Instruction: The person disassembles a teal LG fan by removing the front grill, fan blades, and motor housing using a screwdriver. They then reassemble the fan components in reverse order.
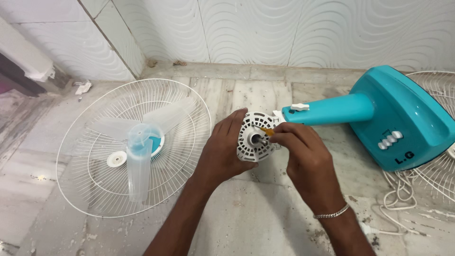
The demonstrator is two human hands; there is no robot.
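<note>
A teal table fan body (pixel 393 118) lies on its side on the marble floor, its neck pointing left. At the neck's end sits the white round motor housing (pixel 253 137) with a metal shaft in its middle. My left hand (pixel 222 151) cups the housing from the left. My right hand (pixel 303 156), with a metal bracelet on the wrist, pinches a small yellow-handled screwdriver (pixel 266 131) whose tip rests on the housing face beside the shaft.
A white wire fan guard (pixel 80 156) lies flat at left, holding a translucent three-blade fan blade (pixel 140 142) and a small white cap (pixel 116 159). A second guard (pixel 438 137) lies under the base at right. A white cord (pixel 398 199) coils near it. Tiled walls stand behind.
</note>
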